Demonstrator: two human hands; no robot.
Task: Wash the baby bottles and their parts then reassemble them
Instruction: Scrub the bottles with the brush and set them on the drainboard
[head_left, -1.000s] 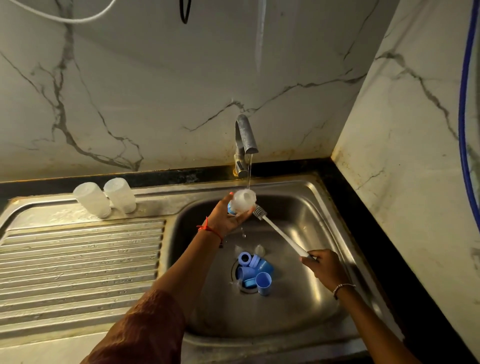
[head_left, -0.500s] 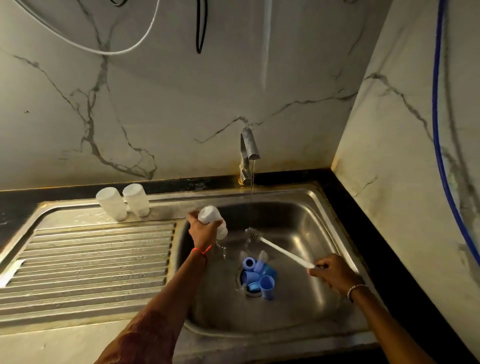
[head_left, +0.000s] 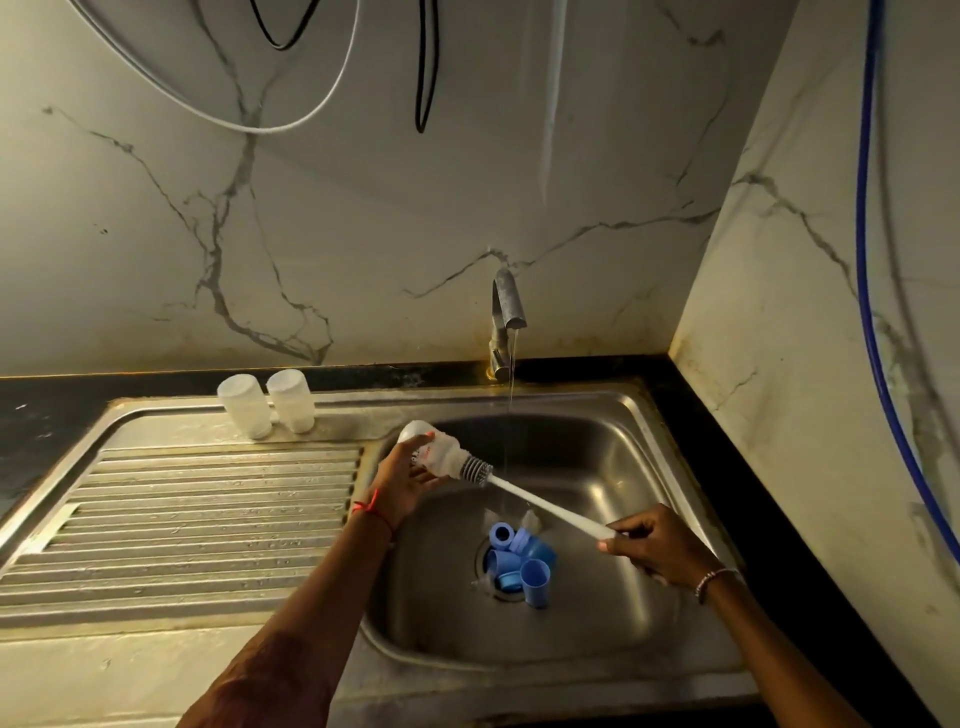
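A translucent baby bottle (head_left: 441, 453) is gripped in the left hand (head_left: 402, 483), with the fingers curled round its body. It is held tilted over the left edge of the basin, its mouth turned down and to the right. The grey bristle head of a bottle brush (head_left: 545, 505) is set at the bottle's mouth; whether any of it is inside cannot be told. The brush's white handle is held at its far end by the right hand (head_left: 662, 545), thumb and fingers closed round it. A red thread (head_left: 371, 512) is worn on the left wrist and a beaded bracelet (head_left: 714, 579) on the right.

Below the handle, blue caps and collars (head_left: 519, 564) are heaped over the drain of the steel sink (head_left: 649, 441), with small translucent pieces (head_left: 530, 519) just beside them. A thin stream of water (head_left: 511, 389) is let down from the tap (head_left: 506, 312), just right of the bristles. Two more bottles (head_left: 244, 405) are stood mouth down, side by side, on the ledge behind the ribbed drainboard (head_left: 208, 519).
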